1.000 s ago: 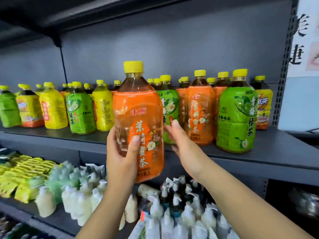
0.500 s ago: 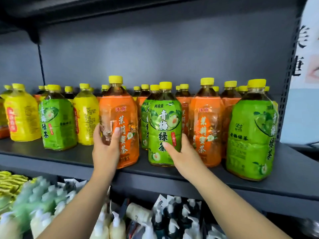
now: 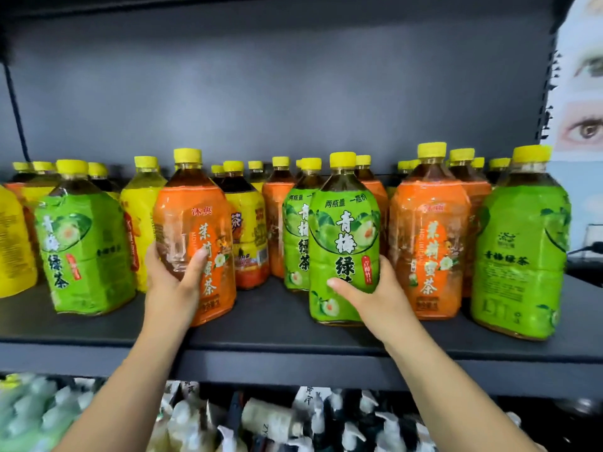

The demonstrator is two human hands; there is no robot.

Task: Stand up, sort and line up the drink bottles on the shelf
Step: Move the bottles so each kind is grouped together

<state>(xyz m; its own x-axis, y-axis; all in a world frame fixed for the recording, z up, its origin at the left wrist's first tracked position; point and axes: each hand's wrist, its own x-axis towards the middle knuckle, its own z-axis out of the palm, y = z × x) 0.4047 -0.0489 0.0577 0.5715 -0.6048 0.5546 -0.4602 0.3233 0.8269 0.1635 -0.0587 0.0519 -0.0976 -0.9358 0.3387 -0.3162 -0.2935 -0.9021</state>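
My left hand grips an orange-labelled tea bottle with a yellow cap, standing upright near the front of the dark shelf. My right hand grips the lower part of a green-labelled tea bottle, also upright on the shelf. Behind and beside them stand mixed upright bottles: a green one at left, a yellow one, an orange one and a green one at right.
Several more yellow-capped bottles fill the back rows against the grey back panel. The lower shelf holds white and pale green pump and spray bottles. A poster hangs at the right beyond the shelf upright.
The orange bottle, held up in the air a second ago, now stands on the shelf. My right hand has closed round the green bottle. The camera has moved closer to the shelf.
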